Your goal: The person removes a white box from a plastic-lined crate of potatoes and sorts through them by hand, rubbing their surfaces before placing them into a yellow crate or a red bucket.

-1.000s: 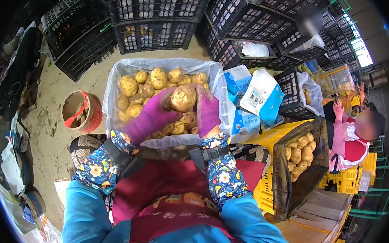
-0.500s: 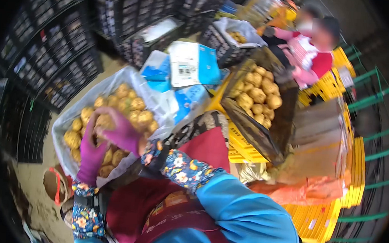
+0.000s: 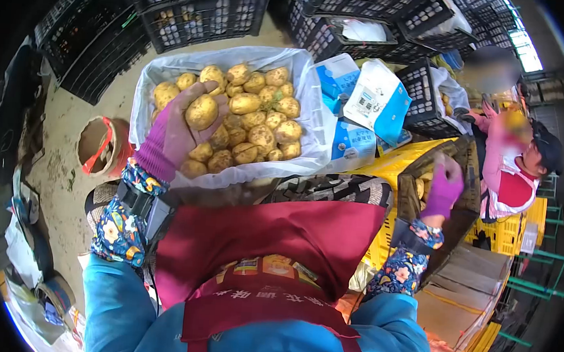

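Observation:
My left hand [image 3: 175, 126], in a purple glove, grips a potato [image 3: 202, 111] over the left part of a crate lined with white plastic [image 3: 145, 88]. Soil-flecked potatoes [image 3: 249, 123] fill that crate. Off to the right, my right hand [image 3: 445, 184], gloved in the same purple, is over a box with a dark liner [image 3: 467, 168]. Its fingers are curled inward, and what they hold, if anything, is hidden. A few potatoes [image 3: 423, 186] show in the box beside this hand.
Blue-and-white cartons [image 3: 377, 101] lie between the crate and box. Black crates [image 3: 202, 13] are stacked behind. A red-rimmed bucket [image 3: 104, 147] stands at left. At right, a co-worker [image 3: 509, 159] is beside yellow crates [image 3: 503, 234]; flattened cardboard [image 3: 460, 296] lies nearer me.
My hands were together over the lined crate. Now my right hand has moved right to the dark-lined box, while my left holds a potato over the crate. The view has shifted.

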### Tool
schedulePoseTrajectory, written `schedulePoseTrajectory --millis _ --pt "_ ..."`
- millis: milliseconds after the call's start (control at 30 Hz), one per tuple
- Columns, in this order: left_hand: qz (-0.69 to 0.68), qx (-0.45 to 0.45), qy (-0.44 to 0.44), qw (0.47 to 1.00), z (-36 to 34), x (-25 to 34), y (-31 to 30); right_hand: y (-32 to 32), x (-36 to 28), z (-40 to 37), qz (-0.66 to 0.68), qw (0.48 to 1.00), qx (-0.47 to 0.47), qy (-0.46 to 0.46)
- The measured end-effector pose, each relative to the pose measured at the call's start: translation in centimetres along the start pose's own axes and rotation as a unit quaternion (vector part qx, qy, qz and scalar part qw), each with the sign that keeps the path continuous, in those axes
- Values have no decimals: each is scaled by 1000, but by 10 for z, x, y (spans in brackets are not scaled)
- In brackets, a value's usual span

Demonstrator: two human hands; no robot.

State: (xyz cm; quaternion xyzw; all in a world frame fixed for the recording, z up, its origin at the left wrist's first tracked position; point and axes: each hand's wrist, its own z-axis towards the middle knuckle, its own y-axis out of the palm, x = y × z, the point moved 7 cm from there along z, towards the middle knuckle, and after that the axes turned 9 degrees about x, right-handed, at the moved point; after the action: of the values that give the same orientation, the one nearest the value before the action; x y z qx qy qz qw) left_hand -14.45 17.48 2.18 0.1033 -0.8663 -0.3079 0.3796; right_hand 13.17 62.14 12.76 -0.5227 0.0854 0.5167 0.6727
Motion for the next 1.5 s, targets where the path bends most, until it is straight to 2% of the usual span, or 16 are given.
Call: schedulePoseTrajectory --millis 33,67,133,200,300,433,533,633,667,700,767,900,1100,1233,1300,1500 --pt "-3 -7 -9 1000 0 1 2 51 7 -7 85 992 -73 -66" --pt "15 -9 -2 1000 2 0 -1 108 -20 -32 180 963 -199 -3" --pt "-13 4 -17 1000 4 3 -6 203 -90 -85 83 914 -332 -217" --pt "-14 32 -9 999 5 11 -12 274 -121 -129 -82 849 -430 -297" --pt "27 88 22 996 -2 25 -14 364 -84 -165 -326 690 -538 -359" --pt "40 99 35 994 -5 28 -17 388 -46 -168 -212 738 -548 -332" --pt "38 91 33 995 -6 28 -12 379 -48 -161 -189 714 -565 -368" --pt "16 69 31 997 0 24 -9 362 -47 -120 -43 829 -551 -92" --pt "0 44 32 999 7 18 -13 346 -46 -113 -21 823 -565 -61" --pt "-14 17 29 999 10 12 -11 333 -51 -111 -22 845 -515 -143" --pt "-14 37 30 999 9 5 -6 336 -69 -124 -87 808 -515 -274" --pt "0 47 21 999 12 2 -18 384 -36 -173 -328 699 -622 -127" --pt "-7 20 47 999 10 7 -31 374 -30 -156 -366 796 -478 -69" --pt "1 43 63 997 7 16 -19 387 -21 -169 -411 732 -539 -70" --pt "-14 49 48 998 12 12 -21 393 -22 -175 -394 750 -517 -127" --pt "11 22 31 999 13 12 -24 379 -31 -165 -387 753 -517 -130"
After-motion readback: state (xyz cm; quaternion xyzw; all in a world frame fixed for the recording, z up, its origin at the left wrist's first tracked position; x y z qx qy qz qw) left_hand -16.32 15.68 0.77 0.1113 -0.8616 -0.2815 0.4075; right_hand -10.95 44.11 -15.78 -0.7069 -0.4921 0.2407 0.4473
